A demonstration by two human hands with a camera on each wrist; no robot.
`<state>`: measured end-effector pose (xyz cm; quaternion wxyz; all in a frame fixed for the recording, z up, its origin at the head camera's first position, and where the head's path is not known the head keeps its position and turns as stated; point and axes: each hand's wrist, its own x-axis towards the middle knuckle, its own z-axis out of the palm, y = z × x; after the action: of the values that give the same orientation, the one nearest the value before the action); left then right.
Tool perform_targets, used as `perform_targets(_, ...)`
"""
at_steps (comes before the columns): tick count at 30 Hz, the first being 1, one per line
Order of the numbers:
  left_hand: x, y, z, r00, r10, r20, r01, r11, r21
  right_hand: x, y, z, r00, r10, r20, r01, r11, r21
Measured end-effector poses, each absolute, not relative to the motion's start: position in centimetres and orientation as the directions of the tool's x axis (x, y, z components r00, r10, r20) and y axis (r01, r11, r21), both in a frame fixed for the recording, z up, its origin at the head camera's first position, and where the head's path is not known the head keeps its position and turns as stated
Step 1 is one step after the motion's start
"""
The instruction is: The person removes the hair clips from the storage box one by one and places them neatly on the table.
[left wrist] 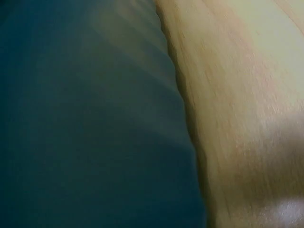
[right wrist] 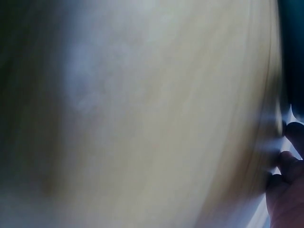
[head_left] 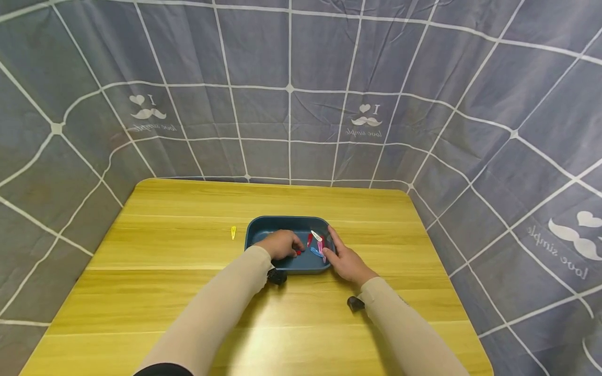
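A dark blue tray (head_left: pixel 263 222) stands on the wooden table, and its wall fills much of the left wrist view. My left hand (head_left: pixel 281 244) reaches in over its near side, pinching a small red hair clip (head_left: pixel 298 253), mostly hidden by the fingers. At the right end my right hand (head_left: pixel 349 262) holds the tray wall, thumb over the rim and fingers along the outside. Between the hands, inside the tray, lie a white hair clip (head_left: pixel 316 236), another red clip (head_left: pixel 309 239), a blue clip (head_left: pixel 316 252) and pink clips (head_left: pixel 321 245).
A yellow hair clip (head_left: pixel 233 232) lies on the table (head_left: pixel 188 250) left of the tray. Grey curtains with white lines (head_left: pixel 258 115) hang behind the table and on both sides. Dark wrist cameras (head_left: pixel 355 303) sit under the sleeves.
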<state>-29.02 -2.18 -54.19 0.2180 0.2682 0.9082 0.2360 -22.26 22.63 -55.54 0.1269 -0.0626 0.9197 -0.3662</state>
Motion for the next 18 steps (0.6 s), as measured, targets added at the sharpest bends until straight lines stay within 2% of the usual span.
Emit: perform_targets(18,-29.23,-2.60,-54.55,-0.800,0.554,-0.228,0.340,0.733,0.589,-22.57,22.67,-55.77,-0.960,-0.213,-0.182,-0.040,0.747,-0.664)
